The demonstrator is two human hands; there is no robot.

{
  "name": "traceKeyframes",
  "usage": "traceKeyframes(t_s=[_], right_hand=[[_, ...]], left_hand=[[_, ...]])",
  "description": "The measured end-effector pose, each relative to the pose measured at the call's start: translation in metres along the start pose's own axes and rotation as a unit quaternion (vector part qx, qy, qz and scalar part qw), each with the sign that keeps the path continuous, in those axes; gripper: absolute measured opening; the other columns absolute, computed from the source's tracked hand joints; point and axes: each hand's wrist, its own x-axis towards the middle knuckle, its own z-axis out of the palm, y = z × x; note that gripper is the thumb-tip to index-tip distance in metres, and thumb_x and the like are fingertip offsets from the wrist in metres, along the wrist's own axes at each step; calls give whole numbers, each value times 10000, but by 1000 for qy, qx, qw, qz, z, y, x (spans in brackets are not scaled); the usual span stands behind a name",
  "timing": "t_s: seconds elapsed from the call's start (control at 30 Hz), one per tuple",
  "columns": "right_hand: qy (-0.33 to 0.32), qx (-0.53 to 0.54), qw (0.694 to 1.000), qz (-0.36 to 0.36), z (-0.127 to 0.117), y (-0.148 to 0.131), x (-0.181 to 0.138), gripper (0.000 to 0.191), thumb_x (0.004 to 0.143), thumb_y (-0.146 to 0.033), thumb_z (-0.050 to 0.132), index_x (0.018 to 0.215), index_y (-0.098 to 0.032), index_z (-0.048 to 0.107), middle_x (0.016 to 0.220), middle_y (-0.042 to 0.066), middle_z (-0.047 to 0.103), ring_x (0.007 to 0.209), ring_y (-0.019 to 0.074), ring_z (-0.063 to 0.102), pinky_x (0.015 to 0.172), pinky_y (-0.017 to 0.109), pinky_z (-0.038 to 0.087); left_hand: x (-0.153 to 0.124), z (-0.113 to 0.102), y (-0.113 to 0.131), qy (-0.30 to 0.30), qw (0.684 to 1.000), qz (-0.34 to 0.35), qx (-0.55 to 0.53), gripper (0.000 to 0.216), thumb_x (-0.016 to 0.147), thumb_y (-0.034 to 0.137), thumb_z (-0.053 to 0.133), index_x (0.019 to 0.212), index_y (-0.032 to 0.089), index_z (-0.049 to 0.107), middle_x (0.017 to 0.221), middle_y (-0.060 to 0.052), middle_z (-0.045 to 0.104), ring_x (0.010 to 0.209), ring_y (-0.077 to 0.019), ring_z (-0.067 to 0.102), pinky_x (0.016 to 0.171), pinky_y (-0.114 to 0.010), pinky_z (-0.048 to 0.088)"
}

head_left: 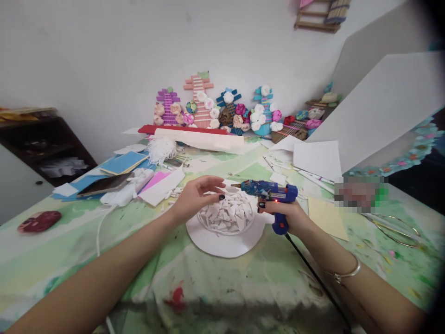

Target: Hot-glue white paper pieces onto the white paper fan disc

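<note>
My right hand [295, 217] is wrapped around the handle of a blue glue gun [269, 190]. The gun's nozzle points left, and a small red light glows on its body. Facing it, my left hand [194, 197] hovers over the left side of a round mound of torn white pieces [227, 214], thumb and fingers apart with nothing visible between them. Under the mound lies a round white disc [225, 249]; its far side is mostly hidden by my hands and the gun. A black cord [313, 271] trails from the gun's handle toward the front edge.
On the left are a power strip [130, 188], a dark phone-like slab [104, 184], blue sheets [125, 162] and shredded white strands [162, 149]. To the right lie yellow paper [327, 218] and a metal ring [396, 230]. Decorated stick crafts [198, 104] line the wall.
</note>
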Motion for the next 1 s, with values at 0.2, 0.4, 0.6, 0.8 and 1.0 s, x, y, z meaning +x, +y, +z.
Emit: traceKeyframes(t_s=[0.2,0.4,0.6,0.8,1.0], right_hand=[[-6,-23,1000,2,1,4,0,204,507,-205,725,711,-193,711,749,15,693,767,217,633,737,320,499],[-53,-15,998,-14,0,7,0,276,548,-182,735,821,-225,720,847,10,703,856,220,639,819,329,487],[-57,-26,998,-15,-2,11,1,297,567,-193,745,861,-221,717,826,11,705,841,225,643,802,335,496],[-47,-31,998,-16,-4,11,0,296,566,-195,753,859,-222,713,839,13,700,845,219,637,799,330,495],[-29,-55,998,-15,-8,14,2,306,556,-239,755,853,-189,702,835,36,694,849,246,632,792,362,493]], left_hand=[[-4,5,-1,-44,973,-151,-170,364,661,341,736,926,124,612,819,-110,698,696,-180,668,618,-264,532],[-6,10,1,-47,949,-182,-252,228,700,276,714,857,120,663,826,-95,709,745,-153,674,693,-213,530],[-6,8,2,-23,959,-162,-233,228,673,232,728,866,136,655,830,-77,710,771,-166,676,719,-241,531],[-4,5,-1,15,987,-68,-146,265,594,197,777,827,136,665,794,-41,703,737,-157,668,723,-249,539],[-9,6,3,55,997,46,-3,244,625,200,748,839,117,663,776,-48,690,732,-151,650,697,-247,549]])
